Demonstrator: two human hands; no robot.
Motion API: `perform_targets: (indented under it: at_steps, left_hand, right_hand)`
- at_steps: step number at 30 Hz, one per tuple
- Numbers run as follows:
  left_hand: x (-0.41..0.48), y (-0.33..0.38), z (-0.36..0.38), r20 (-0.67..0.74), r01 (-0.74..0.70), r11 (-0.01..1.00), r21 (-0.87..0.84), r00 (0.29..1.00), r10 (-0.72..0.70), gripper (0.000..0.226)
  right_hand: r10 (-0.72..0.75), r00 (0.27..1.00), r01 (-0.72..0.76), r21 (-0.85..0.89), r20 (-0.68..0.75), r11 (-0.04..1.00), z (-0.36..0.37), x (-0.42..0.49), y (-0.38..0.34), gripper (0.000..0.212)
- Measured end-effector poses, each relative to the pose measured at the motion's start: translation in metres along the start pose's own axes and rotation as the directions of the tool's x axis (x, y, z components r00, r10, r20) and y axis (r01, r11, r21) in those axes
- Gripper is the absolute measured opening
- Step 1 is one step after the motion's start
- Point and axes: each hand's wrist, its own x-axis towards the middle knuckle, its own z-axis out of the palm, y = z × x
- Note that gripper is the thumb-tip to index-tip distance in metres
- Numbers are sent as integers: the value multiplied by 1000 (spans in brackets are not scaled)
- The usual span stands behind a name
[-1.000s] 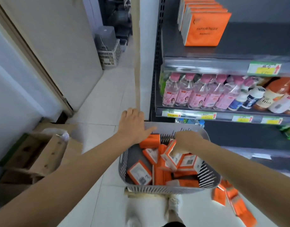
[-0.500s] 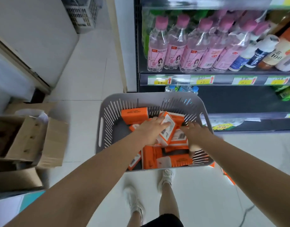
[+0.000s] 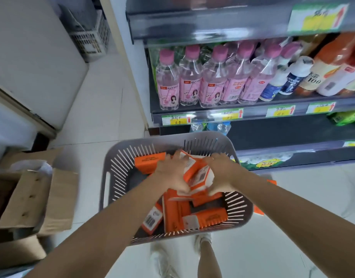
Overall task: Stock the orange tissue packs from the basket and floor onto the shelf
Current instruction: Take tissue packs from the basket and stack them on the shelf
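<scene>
A grey slotted basket (image 3: 120, 169) stands on the floor in front of the shelf, holding several orange tissue packs (image 3: 173, 211). Both my hands are inside it. My left hand (image 3: 172, 173) and my right hand (image 3: 222, 175) clasp a small stack of orange tissue packs (image 3: 196, 173) from either side, fingers curled round its edges. One pack (image 3: 149, 160) lies apart at the basket's back left. More orange packs (image 3: 258, 210) show on the floor just right of the basket. The dark shelf edge (image 3: 212, 21) runs across the top.
Pink-capped bottles (image 3: 189, 77) and other drinks fill the shelf under it, with price tags along the rail. Open cardboard boxes (image 3: 32, 199) sit on the floor at the left. A white crate (image 3: 90, 39) stands far back. My feet (image 3: 202, 239) are under the basket's near edge.
My left hand moved from the basket's rim into the basket. Both hands have closed in on the stack of packs. The view has dropped, so the upper shelf's orange packs are out of sight.
</scene>
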Motion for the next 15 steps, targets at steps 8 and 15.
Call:
perform_targets:
  at_steps: [8,15]
  left_hand:
    - [-66,-64,-110,205,168,379,-910,977,59,59]
    - [-137,-75,-188,73,16,294,-956,980,184,70]
  right_hand:
    - [-70,988,104,263,-135,959,-73,-37,-29,118]
    - [-145,943,225,254,-298,941,-147,-85,-75,76]
